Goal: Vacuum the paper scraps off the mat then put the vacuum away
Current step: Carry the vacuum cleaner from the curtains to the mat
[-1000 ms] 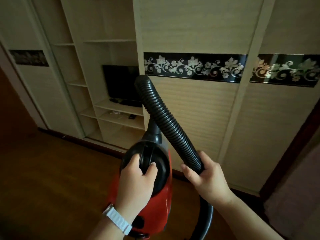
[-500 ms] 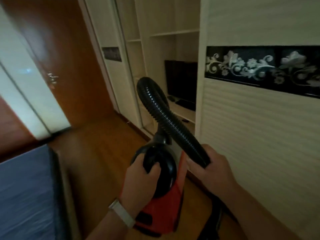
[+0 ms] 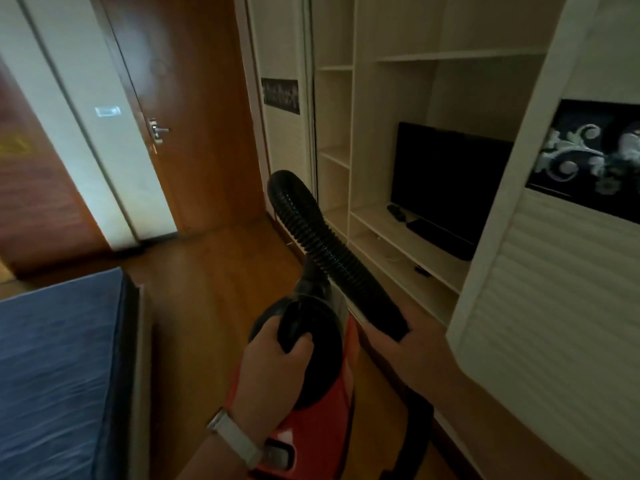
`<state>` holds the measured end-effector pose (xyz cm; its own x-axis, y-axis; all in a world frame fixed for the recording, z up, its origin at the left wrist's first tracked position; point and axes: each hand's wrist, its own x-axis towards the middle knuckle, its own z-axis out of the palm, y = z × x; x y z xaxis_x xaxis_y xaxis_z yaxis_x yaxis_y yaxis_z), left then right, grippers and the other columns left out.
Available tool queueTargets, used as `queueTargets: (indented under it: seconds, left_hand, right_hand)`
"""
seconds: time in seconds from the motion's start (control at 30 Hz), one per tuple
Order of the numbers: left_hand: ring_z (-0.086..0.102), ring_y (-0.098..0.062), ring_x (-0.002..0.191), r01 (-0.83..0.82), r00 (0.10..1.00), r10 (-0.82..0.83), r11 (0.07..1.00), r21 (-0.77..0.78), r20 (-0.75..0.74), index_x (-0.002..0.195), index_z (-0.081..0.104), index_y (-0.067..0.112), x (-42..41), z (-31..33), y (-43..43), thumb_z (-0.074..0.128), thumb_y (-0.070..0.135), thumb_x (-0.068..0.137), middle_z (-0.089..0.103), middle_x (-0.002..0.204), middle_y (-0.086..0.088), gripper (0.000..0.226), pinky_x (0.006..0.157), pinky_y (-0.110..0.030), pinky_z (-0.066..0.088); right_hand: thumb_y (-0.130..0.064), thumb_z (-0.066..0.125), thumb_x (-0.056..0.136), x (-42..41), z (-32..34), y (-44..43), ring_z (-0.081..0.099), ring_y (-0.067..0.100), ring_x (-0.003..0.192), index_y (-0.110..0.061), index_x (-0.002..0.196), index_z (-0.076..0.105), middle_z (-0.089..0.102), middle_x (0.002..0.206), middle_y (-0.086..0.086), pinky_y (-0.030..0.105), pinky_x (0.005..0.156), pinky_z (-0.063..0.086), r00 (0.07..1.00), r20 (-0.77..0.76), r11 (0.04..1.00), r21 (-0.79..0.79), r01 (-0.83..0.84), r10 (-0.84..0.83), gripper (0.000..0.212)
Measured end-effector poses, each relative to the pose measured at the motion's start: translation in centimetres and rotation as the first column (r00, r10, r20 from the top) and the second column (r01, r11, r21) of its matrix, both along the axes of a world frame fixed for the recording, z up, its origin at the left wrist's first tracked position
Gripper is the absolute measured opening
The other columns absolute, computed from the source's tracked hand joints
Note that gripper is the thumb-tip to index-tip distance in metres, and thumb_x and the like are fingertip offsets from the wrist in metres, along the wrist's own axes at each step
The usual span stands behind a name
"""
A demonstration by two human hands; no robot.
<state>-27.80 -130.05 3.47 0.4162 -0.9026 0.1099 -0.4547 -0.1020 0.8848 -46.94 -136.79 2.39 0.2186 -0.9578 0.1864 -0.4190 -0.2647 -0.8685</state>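
While the left hand [image 3: 273, 368] curls tight round the black carry handle [image 3: 298, 329] on top of the red vacuum [image 3: 322, 424], thumb on the near side & fingers hooked over the far side, the machine is held up in front of the person, lower centre of view, over the wood floor [image 3: 207, 289]. Right hand [image 3: 412, 351] is closed round the black ribbed hose [image 3: 322, 244], fingers underneath, palm twd the camera side. Hose leaves the vacuum's front end, loops up & over in a tight arch, slants down to the right hand, then drops on past it twd the bottom edge. White watch strap [image 3: 235, 441] on the left wrist, just beside the vacuum's rear. Ahead & to the rt: pale shelving unit [image 3: 360, 140] w/ a dark TV [image 3: 446, 181] on a mid shelf, small dark remote [image 3: 396, 212] lying just in front of the screen's left corner. Nearer on the rt, a ribbed sliding wardrobe door [image 3: 554, 323] w/ a black floral band [image 3: 588, 157] across it. Brown door [image 3: 194, 109] w/ a metal lever [image 3: 157, 130] at back left, standing open. Blue bed cover [image 3: 52, 375] fills the lower-left corner, well apart from the vacuum. Whole view slightly blurred.
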Motion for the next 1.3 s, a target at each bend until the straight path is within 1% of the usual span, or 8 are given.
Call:
queueTargets:
  seconds: [0.17,0.33,0.47,0.6,0.87,1.0,1.2,1.3]
  left_hand:
    - [0.061,-0.029,0.059,-0.028,0.999,0.027,0.999,-0.019,-0.030,0.086,0.059,0.019,6.0,0.0,-7.8,0.062,0.024,0.090,0.064,0.068,-0.009,0.007,0.046,-0.035,0.049]
    - [0.056,-0.039,0.057,-0.072,0.997,0.073,0.997,-0.025,0.014,0.085,0.056,0.007,11.0,0.6,-13.9,0.062,0.022,0.089,0.061,0.070,-0.022,0.016,0.043,-0.038,0.041]
    - [0.061,-0.037,0.064,-0.135,0.989,0.135,0.991,-0.003,0.068,0.086,0.057,0.012,14.6,0.4,-19.0,0.063,0.020,0.089,0.064,0.072,-0.018,0.011,0.049,-0.041,0.050]
    - [0.064,-0.039,0.070,-0.183,0.981,0.181,0.982,0.034,0.070,0.092,0.057,0.010,17.2,-1.4,-25.0,0.063,0.021,0.089,0.066,0.078,-0.017,0.012,0.055,-0.045,0.052]
    - [0.059,-0.021,0.064,-0.322,0.943,0.313,0.944,0.076,0.110,0.084,0.058,0.019,21.7,-2.4,-39.9,0.064,0.018,0.088,0.064,0.071,-0.007,0.007,0.051,-0.023,0.043]
    - [0.060,-0.007,0.067,-0.388,0.918,0.383,0.921,0.026,0.101,0.086,0.057,0.029,24.2,-1.2,-46.4,0.066,0.025,0.088,0.064,0.071,0.002,0.010,0.051,-0.016,0.044]
    - [0.060,0.000,0.071,-0.504,0.857,0.504,0.863,-0.028,0.111,0.082,0.057,0.029,28.2,-0.5,-52.6,0.069,0.029,0.086,0.064,0.070,0.004,0.012,0.055,-0.016,0.045]
    - [0.060,0.001,0.071,-0.525,0.841,0.522,0.851,-0.023,0.143,0.085,0.060,0.021,30.9,-0.7,-55.5,0.069,0.028,0.086,0.062,0.067,0.004,0.012,0.052,-0.012,0.042]
  right_hand:
    - [-0.038,0.075,0.084,6.9,1.0,-8.2,0.061,-0.006,0.065,-0.038,0.083,0.056,0.060,0.068,-0.010,0.011,0.053,0.045,1.000,-0.012,1.000,0.003,-0.026,0.026,0.019]
    - [-0.033,0.077,0.083,12.1,1.4,-14.5,0.060,-0.006,0.061,-0.040,0.081,0.055,0.060,0.064,-0.017,0.011,0.051,0.044,0.998,0.007,0.996,-0.065,-0.061,0.061,0.023]
    - [-0.034,0.076,0.083,15.7,0.7,-20.7,0.060,0.000,0.059,-0.035,0.088,0.060,0.063,0.068,-0.008,0.015,0.050,0.046,0.990,0.052,0.991,-0.011,-0.133,0.134,0.017]
    - [-0.029,0.075,0.085,18.7,-1.2,-27.7,0.061,-0.001,0.060,-0.036,0.089,0.060,0.065,0.072,-0.020,0.013,0.049,0.043,0.972,0.101,0.977,-0.001,-0.213,0.212,0.016]
    - [-0.033,0.075,0.084,25.8,-2.5,-44.9,0.062,0.000,0.066,-0.059,0.080,0.059,0.064,0.080,-0.011,0.017,0.055,0.050,0.929,0.142,0.938,0.013,-0.347,0.342,0.031]
    - [-0.030,0.075,0.084,29.1,-1.5,-52.7,0.060,0.004,0.061,-0.039,0.085,0.061,0.062,0.068,-0.007,0.016,0.051,0.047,0.898,0.171,0.911,-0.002,-0.412,0.406,0.017]
    - [-0.028,0.073,0.087,33.5,-1.0,-60.1,0.058,0.001,0.056,-0.038,0.084,0.058,0.061,0.066,-0.023,0.011,0.046,0.041,0.847,0.100,0.853,-0.042,-0.520,0.522,0.018]
    - [-0.027,0.075,0.085,36.3,-1.6,-64.1,0.059,0.003,0.058,-0.044,0.081,0.055,0.061,0.065,-0.014,0.013,0.048,0.044,0.852,0.052,0.852,-0.094,-0.515,0.520,0.026]
